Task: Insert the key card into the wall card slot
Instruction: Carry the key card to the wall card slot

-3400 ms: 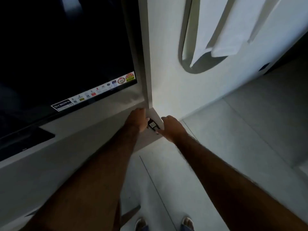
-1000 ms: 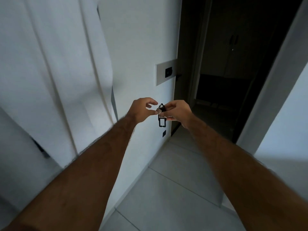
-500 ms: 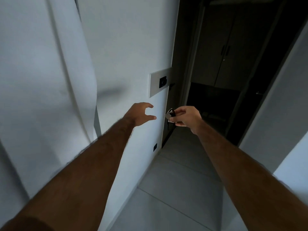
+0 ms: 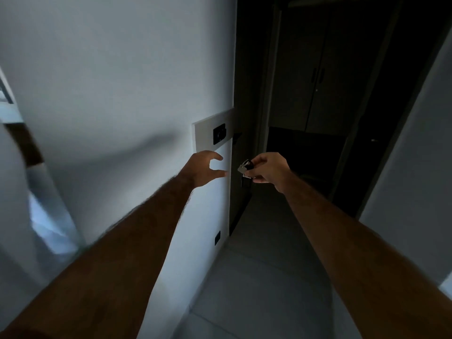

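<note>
A black card slot (image 4: 219,134) sits in a pale rectangular wall plate (image 4: 208,129) near the white wall's corner. My right hand (image 4: 270,171) pinches a key card on a small metal key ring (image 4: 244,168), held to the right of the corner and below the slot. The card itself is mostly hidden by my fingers and the dark background. My left hand (image 4: 204,171) hovers open, fingers curled apart, just below the wall plate and close to the wall, holding nothing.
A dark doorway and corridor (image 4: 305,143) open past the wall corner, with dark cabinet doors (image 4: 315,79) behind. A small black socket (image 4: 217,238) is low on the wall. Pale tiled floor (image 4: 256,289) runs ahead; a white wall (image 4: 415,155) stands at right.
I have moved closer to the wall plate. My left hand let go of the key ring and opened near the wall; my right hand keeps the key card.
</note>
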Available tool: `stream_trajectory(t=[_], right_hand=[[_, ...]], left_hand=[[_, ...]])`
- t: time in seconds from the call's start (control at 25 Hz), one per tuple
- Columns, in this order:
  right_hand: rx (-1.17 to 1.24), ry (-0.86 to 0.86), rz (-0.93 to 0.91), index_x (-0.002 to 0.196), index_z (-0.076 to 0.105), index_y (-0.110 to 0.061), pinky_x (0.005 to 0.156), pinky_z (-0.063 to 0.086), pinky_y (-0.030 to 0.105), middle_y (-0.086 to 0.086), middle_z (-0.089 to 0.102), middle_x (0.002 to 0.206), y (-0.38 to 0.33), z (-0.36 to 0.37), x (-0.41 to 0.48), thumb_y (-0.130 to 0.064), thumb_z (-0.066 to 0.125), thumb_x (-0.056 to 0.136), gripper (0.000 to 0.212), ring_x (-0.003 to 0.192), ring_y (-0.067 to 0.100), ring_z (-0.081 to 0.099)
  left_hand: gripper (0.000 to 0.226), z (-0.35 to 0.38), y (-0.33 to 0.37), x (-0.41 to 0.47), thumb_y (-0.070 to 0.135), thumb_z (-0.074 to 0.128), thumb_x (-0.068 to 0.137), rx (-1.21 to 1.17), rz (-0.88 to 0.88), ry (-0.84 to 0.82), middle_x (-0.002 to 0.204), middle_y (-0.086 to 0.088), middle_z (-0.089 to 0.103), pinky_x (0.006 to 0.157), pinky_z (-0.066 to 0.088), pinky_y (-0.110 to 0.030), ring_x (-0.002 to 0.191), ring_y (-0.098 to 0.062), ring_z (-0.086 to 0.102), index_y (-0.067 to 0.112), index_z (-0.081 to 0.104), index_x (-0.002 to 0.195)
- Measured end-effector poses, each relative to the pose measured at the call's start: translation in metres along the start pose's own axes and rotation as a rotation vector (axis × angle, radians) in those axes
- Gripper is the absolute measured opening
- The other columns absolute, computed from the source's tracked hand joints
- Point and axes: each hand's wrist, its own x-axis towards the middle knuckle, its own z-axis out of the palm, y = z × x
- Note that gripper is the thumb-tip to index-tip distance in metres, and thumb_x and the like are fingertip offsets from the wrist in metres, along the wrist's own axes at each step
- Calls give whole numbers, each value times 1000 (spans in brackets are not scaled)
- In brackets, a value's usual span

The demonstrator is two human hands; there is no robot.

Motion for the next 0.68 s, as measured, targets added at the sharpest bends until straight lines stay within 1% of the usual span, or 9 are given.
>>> stream_trajectory(t=[0.12, 0.2, 0.28, 0.4, 0.44, 0.48, 0.56, 0.6, 0.68], right_hand=[[-10, -65, -15, 97, 72, -8, 58, 59, 21, 8, 75, 99, 9, -29, 53, -1, 82, 73, 28, 84, 16, 75], [-8, -90, -16, 97, 72, -7, 56, 58, 20, 9, 76, 98, 15, -51, 89, -2, 82, 73, 26, 82, 16, 75], [-3, -105, -33, 97, 73, -6, 62, 61, 23, 9, 76, 99, 20, -71, 124, -2, 83, 71, 28, 86, 18, 75], [1, -91, -50, 96, 74, -7, 79, 63, 34, 9, 75, 102, 27, -91, 173, -1, 83, 70, 28, 94, 20, 73], [9, -86, -57, 96, 74, -7, 80, 63, 34, 9, 75, 103, 31, -94, 190, -1, 83, 70, 28, 94, 20, 73], [20, -88, -64, 96, 74, -7, 78, 63, 30, 9, 75, 103, 35, -96, 206, 0, 83, 70, 28, 93, 19, 73], [37, -114, -75, 96, 74, -5, 67, 61, 20, 10, 75, 103, 42, -94, 238, 1, 83, 71, 28, 90, 16, 74], [39, -127, -81, 96, 74, -5, 67, 61, 20, 10, 75, 103, 45, -90, 256, 1, 82, 71, 28, 90, 16, 74], [40, -136, -79, 96, 74, -7, 75, 62, 26, 11, 75, 105, 49, -80, 289, 1, 82, 71, 28, 94, 19, 74]], left_hand=[[63, 22, 20, 52, 40, 86, 85, 18, -7, -10, 149, -7, 63, 114, 47, -36, 139, -27, 58, 16, 65, 139], [69, 31, 35, 92, 42, 86, 85, 67, -22, -22, 153, -8, 60, 113, 44, -32, 141, -27, 56, 15, 62, 144], [76, 37, 44, 126, 44, 86, 84, 98, -55, 1, 155, -9, 58, 115, 42, -32, 143, -27, 54, 12, 58, 147], [80, 45, 37, 164, 49, 84, 83, 169, -103, 21, 154, -11, 58, 117, 42, -36, 142, -28, 54, 10, 57, 148], [81, 48, 30, 177, 50, 84, 83, 191, -118, 34, 153, -11, 57, 116, 43, -38, 141, -29, 54, 9, 57, 148], [82, 51, 23, 188, 51, 83, 84, 202, -138, 53, 154, -11, 56, 116, 43, -39, 141, -30, 53, 9, 55, 148], [87, 57, 8, 211, 54, 82, 84, 223, -185, 94, 162, -11, 46, 121, 41, -44, 148, -32, 45, 12, 50, 153], [88, 60, -1, 225, 55, 81, 84, 243, -197, 112, 165, -10, 42, 124, 39, -46, 152, -32, 40, 14, 47, 154], [88, 62, -18, 249, 54, 80, 85, 283, -185, 137, 166, -11, 39, 126, 35, -48, 155, -32, 34, 14, 46, 155]])
